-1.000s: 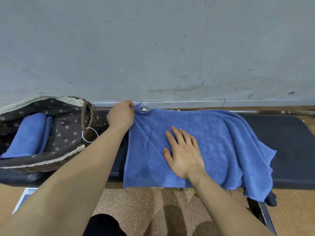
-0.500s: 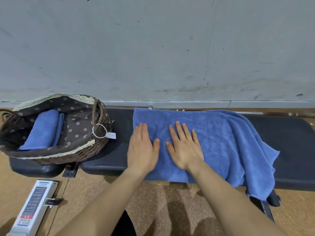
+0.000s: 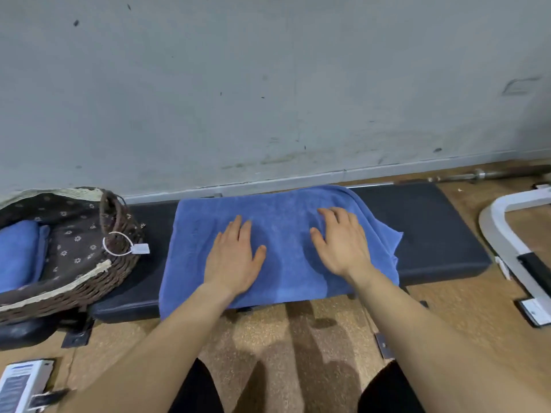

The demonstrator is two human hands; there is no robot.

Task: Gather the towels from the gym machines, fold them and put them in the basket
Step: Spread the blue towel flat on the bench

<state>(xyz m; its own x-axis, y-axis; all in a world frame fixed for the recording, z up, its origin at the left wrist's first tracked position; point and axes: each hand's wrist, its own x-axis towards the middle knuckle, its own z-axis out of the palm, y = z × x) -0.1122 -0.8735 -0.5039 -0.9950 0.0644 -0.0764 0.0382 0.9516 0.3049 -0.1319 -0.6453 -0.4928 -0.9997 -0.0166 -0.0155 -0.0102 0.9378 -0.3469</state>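
Observation:
A blue towel [image 3: 283, 231] lies spread over a black padded gym bench [image 3: 432, 234], its right end still bunched in loose folds. My left hand [image 3: 234, 257] rests flat on the towel's middle, fingers straight. My right hand [image 3: 340, 242] presses on the towel further right, fingers slightly spread. A wicker basket [image 3: 98, 281] with a dark flowered lining sits on the bench's left end. Inside it lies a folded blue towel [image 3: 18, 254].
A grey wall [image 3: 268, 84] runs right behind the bench. A white machine frame [image 3: 504, 234] stands on the floor at the right, with a metal bar [image 3: 489, 174] along the wall. A white labelled device [image 3: 21, 383] lies at the lower left. My knees are below.
My left hand let go of the towel's far left corner and came down flat on it. My right hand slid rightward over the towel. The view shifted right.

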